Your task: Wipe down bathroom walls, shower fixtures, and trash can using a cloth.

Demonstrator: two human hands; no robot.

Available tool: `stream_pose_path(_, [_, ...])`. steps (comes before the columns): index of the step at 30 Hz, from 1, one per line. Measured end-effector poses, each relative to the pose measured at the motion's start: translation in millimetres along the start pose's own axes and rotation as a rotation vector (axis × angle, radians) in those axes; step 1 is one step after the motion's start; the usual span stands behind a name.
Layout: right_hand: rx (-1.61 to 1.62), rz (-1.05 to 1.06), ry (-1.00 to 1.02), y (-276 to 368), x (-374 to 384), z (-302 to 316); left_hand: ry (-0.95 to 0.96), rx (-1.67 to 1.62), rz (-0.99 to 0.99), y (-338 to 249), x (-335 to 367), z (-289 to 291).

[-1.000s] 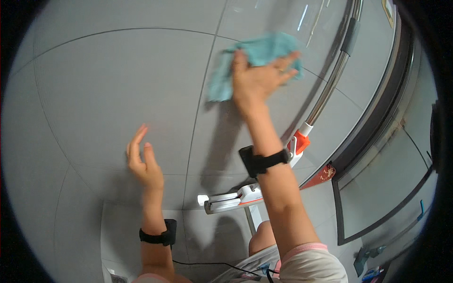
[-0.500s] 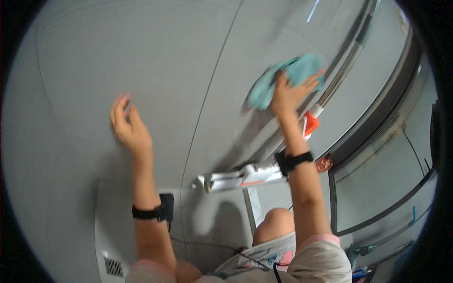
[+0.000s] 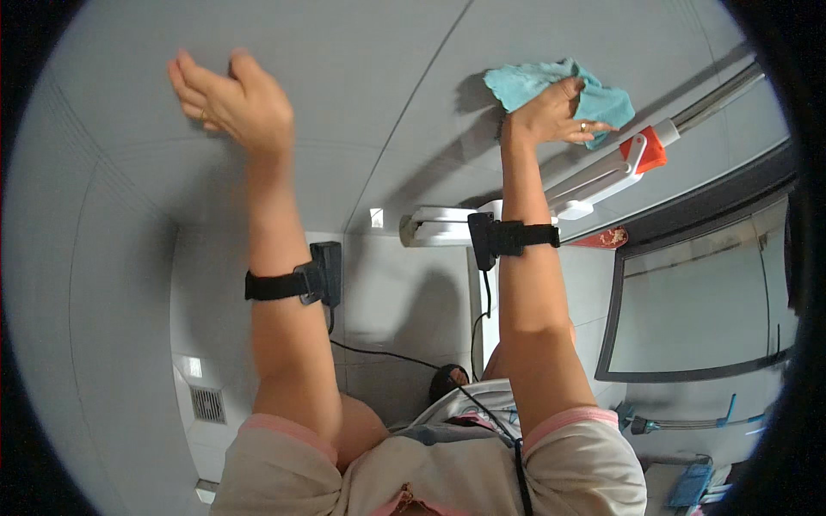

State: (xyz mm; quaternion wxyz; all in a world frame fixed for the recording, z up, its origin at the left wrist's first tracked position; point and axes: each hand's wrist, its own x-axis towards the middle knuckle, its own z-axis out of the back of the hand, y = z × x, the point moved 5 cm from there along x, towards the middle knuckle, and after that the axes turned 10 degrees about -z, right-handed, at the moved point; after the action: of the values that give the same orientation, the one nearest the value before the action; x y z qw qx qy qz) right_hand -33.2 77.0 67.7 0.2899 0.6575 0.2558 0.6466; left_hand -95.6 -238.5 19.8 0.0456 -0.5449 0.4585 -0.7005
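Observation:
A light teal cloth (image 3: 520, 83) lies bunched against the grey tiled wall (image 3: 344, 129), under my right hand (image 3: 544, 113). That hand holds it to the tiles, its fingers partly hidden by the folds, a ring on one finger. To the left, my left hand (image 3: 237, 103) is raised near the wall, holding nothing, its slightly curled fingers apart from the thumb. Behind and right of my right forearm leans a white mop (image 3: 598, 179) with an orange clip (image 3: 651, 150) and a metal pole (image 3: 718, 95).
A dark-framed glass panel (image 3: 697, 301) is at the right. Low on the left is a square floor drain (image 3: 207, 404). Black straps with small boxes (image 3: 323, 273) sit on both forearms, joined to a cable (image 3: 387, 353). A blue-handled item (image 3: 693, 483) lies lower right.
My view has shifted. Both hands have moved up in the picture, the right one rightward with the cloth, which is now more spread out. The mop appears higher in view.

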Motion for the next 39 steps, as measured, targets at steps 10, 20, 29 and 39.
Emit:
stream_pose_path(10, [-0.678, -0.568, -0.002, -149.5, -103.2, -18.3, -0.023, -0.059, 0.182, 23.0, 22.0, 19.9])
stream_pose_path(20, [-0.164, -1.209, 0.758, -169.9, -286.7, -99.5, 0.024, -0.252, 0.340, 50.8, 8.7, -7.6])
stream_pose_path(29, [-0.378, -0.202, 0.447, -111.2, -170.4, -71.1, -0.273, -0.644, 0.605, 62.7, 43.5, 51.6])
stream_pose_path(39, [-0.074, 0.748, 0.382, 29.7, -189.9, -37.9, -0.265, -0.650, 0.695, 48.5, 54.3, 85.1])
